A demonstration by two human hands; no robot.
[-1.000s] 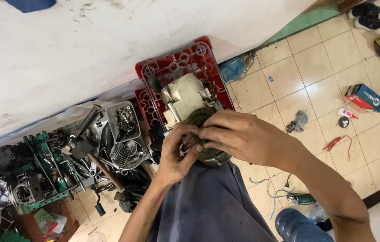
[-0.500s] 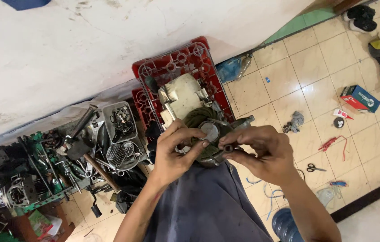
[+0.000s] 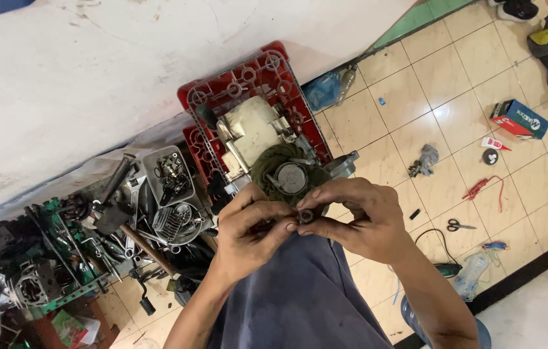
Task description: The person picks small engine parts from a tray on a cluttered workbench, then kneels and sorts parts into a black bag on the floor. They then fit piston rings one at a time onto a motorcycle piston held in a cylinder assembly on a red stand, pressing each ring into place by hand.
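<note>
My left hand (image 3: pixel 248 236) and my right hand (image 3: pixel 361 216) meet over my lap, fingertips pinching a small dark round part (image 3: pixel 305 214) between them. Just beyond the hands sits a round engine piece wrapped in a dark green cloth (image 3: pixel 267 171), with a grey metal disc (image 3: pixel 291 178) at its centre. It rests against a cream-coloured engine housing (image 3: pixel 254 132) on a red plastic crate (image 3: pixel 248 81). My blue trouser leg (image 3: pixel 300 297) fills the foreground under the hands.
A heap of tools and metal engine parts (image 3: pixel 93 226) lies at the left by the white wall (image 3: pixel 80 71). On the tiled floor at the right lie scissors (image 3: pixel 460 225), a red wire (image 3: pixel 484 187), a blue and red box (image 3: pixel 519 118), a rag (image 3: pixel 424 160) and a plastic bottle (image 3: pixel 471 274).
My hands have drawn back off the cloth-wrapped piece toward my lap, uncovering its grey disc. Both now pinch the small dark part between the fingertips.
</note>
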